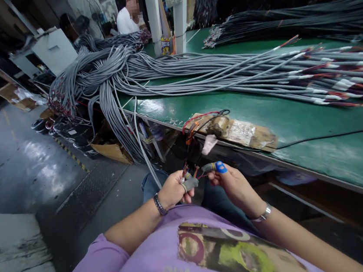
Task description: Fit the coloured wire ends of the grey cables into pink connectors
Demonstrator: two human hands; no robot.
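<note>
My left hand [175,188] is closed around the end of a grey cable [150,168], with thin coloured wires [196,172] fanning out beyond the fingers. Grey wrapping covers some of its fingertips. Close by on the right, my right hand [231,182] pinches near those wires, its fingers pressed together; what lies between them is too small to name. Blue tape and grey wrapping cover a fingertip of this hand. Just beyond both hands, a wooden board [250,134] wrapped in clear film sits at the table's edge, with red and black leads at its left end.
Long grey cables [174,69] lie across the green table [324,126] and hang over its left edge. Dark cables [286,21] lie at the back. A white post [181,22] stands on the table. Behind sits a person [127,20]. A cardboard box [113,150] is on the floor.
</note>
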